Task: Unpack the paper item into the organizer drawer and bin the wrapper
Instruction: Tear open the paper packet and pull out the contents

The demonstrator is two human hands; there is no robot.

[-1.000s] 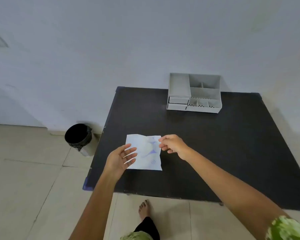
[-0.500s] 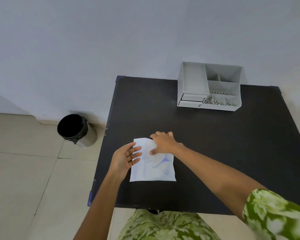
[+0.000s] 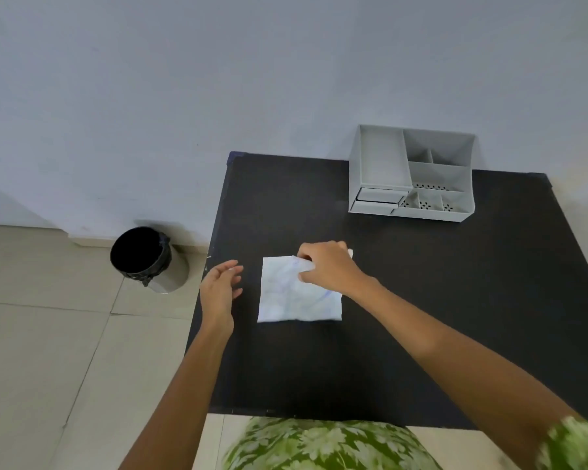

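Note:
A white wrapper with faint blue print (image 3: 294, 295) lies flat on the black table (image 3: 421, 300). My right hand (image 3: 326, 266) pinches its top edge near the upper right corner; a small white bit shows just past my knuckles. My left hand (image 3: 219, 288) hovers open to the left of the wrapper, apart from it, at the table's left edge. The grey organizer (image 3: 411, 173) stands at the back of the table against the wall, with two small drawers (image 3: 379, 200) at its lower left, both pushed in.
A round bin with a black liner (image 3: 146, 257) stands on the tiled floor left of the table, by the wall. My green patterned clothing shows at the bottom of the view.
My left hand has let go of the wrapper and drawn back to the left. My right hand has shifted onto the wrapper's top edge. The view has moved closer over the table.

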